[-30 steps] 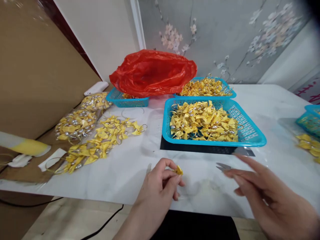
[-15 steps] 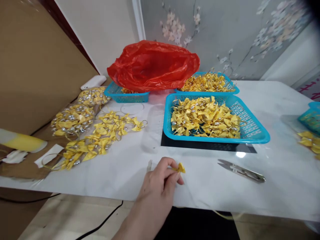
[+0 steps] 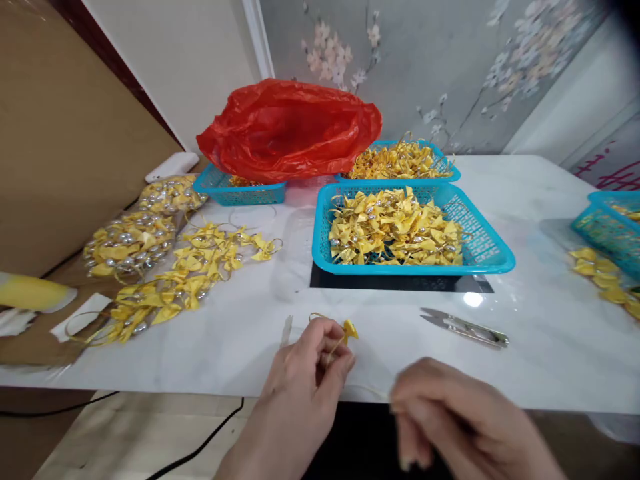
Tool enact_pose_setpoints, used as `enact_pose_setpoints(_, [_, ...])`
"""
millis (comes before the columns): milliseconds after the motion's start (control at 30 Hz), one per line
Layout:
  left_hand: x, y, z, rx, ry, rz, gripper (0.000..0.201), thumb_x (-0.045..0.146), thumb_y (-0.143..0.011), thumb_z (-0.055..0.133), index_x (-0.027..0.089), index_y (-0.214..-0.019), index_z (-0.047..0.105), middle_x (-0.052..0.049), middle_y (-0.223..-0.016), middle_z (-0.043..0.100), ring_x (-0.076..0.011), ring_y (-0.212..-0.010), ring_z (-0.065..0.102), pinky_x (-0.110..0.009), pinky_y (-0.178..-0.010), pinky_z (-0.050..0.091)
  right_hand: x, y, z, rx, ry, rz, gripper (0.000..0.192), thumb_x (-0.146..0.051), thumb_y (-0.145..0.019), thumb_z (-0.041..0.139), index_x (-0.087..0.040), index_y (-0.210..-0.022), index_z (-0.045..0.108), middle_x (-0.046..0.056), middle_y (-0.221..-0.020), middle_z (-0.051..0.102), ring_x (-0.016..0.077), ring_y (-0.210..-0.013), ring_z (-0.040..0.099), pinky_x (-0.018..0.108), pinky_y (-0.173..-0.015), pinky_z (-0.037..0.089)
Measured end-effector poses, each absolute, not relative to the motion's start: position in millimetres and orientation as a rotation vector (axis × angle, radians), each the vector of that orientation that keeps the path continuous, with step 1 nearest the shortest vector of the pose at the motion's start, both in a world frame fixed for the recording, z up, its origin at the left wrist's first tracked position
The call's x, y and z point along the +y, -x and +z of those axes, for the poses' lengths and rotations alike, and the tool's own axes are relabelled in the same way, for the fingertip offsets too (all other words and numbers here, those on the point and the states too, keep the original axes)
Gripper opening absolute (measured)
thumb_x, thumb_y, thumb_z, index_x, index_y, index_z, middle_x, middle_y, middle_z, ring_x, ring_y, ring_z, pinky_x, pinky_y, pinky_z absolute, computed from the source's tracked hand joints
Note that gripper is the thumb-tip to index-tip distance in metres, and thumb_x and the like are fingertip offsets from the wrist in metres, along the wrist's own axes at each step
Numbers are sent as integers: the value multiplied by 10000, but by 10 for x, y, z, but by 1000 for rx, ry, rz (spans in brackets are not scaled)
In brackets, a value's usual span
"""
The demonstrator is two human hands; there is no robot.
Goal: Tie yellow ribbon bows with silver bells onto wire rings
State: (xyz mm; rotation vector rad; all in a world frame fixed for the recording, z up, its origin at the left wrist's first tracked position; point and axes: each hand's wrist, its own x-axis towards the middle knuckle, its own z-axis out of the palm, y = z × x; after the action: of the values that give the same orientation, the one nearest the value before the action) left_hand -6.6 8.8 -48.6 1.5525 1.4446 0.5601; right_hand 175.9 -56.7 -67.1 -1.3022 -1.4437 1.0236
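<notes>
My left hand (image 3: 313, 377) is closed in a pinch around a small yellow ribbon bow (image 3: 351, 329). A thin gold loop of cord sticks out past its fingers. My right hand (image 3: 445, 407), smeared by motion, is at the table's front edge with its fingers curled together. A thin pale cord (image 3: 369, 389) runs from near my left hand to the right fingertips. Thread snips (image 3: 467, 328) lie on the table beyond my right hand. Farther back, a blue basket (image 3: 500, 259) holds a heap of yellow bows with silvery beads.
Loose bows (image 3: 200, 267) spread across the table's left side, beside filled clear bags (image 3: 127, 243). A red plastic bag (image 3: 290, 130) sits over another blue basket (image 3: 250, 195). One more basket (image 3: 453, 177) stands behind, another (image 3: 607, 227) at right. A yellow-and-white roll (image 3: 35, 292) lies far left.
My right hand has come into view at the lower right, with the pale cord at its fingers. The left hand still holds the bow, and its gold loop now shows. The view has shifted slightly right.
</notes>
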Motion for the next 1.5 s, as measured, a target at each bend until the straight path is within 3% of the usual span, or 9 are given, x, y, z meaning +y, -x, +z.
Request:
enact_pose_setpoints(133, [0, 154, -475, 1501, -1506, 681, 140, 221, -849, 595, 288, -951, 665, -29, -885, 761, -255, -836, 704, -356, -725, 537, -291, -1388, -646, -1650, 1114, 751, 288, -152, -991, 428, -219, -925, 700, 44, -845, 572, 112, -646, 582, 206, -560, 498])
enact_pose_setpoints(333, [-10, 220, -466, 1459, -1620, 636, 209, 217, -881, 544, 287, -836, 736, -8, -741, 734, -226, -669, 655, -309, -598, 503, -140, -1389, -817, -1789, 1282, 388, 238, -67, -957, 462, -168, -936, 677, 49, -801, 593, 140, -691, 628, 222, -618, 547])
enact_pose_setpoints(533, [89, 202, -432, 1415, -1720, 594, 241, 253, -949, 469, 245, -839, 684, 2, -727, 686, -192, -639, 622, -308, -655, 486, -113, -1434, -870, -1927, 1347, 284, 289, -28, -914, 452, -190, -955, 688, 76, -872, 652, 204, -780, 637, 295, -650, 551])
enact_pose_setpoints(767, [220, 165, -469, 1471, -1734, 610, 247, 226, -928, 454, 192, -805, 666, 29, -588, 572, -157, -539, 556, -275, -582, 439, -79, -1468, -867, -1925, 1331, 277, 257, -70, -963, 453, -192, -897, 669, 53, -805, 615, 161, -707, 611, 243, -594, 518])
enact_pose_setpoints(1033, [159, 186, -474, 1437, -1758, 557, 245, 226, -930, 453, 207, -835, 678, 19, -686, 646, -159, -638, 596, -270, -649, 452, -83, -1420, -932, -1944, 1313, 189, 243, -54, -960, 435, -176, -935, 644, 72, -804, 619, 210, -728, 586, 308, -615, 506])
enact_pose_setpoints(1200, [199, 181, -512, 1454, -1758, 597, 239, 236, -941, 438, 198, -801, 628, 44, -582, 560, -148, -554, 545, -263, -597, 433, -80, -1422, -910, -1967, 1276, 223, 248, -45, -961, 444, -195, -958, 642, 65, -857, 649, 202, -754, 592, 293, -624, 505])
enact_pose_setpoints(1433, [219, 151, -525, 1420, -1787, 573, 283, 99, -882, 405, 187, -843, 671, -18, -788, 720, -167, -692, 615, -283, -688, 452, -67, -1349, -947, -1867, 1304, 338, 271, -76, -976, 408, -180, -1117, 616, 62, -836, 668, 202, -737, 620, 308, -650, 532])
enact_pose_setpoints(1500, [213, 149, -525, 1426, -1775, 562, 287, 111, -882, 406, 183, -824, 677, -24, -780, 720, -173, -691, 613, -291, -687, 448, -62, -1334, -936, -1836, 1312, 393, 273, -81, -969, 410, -190, -1087, 630, 59, -851, 664, 200, -761, 621, 308, -663, 531])
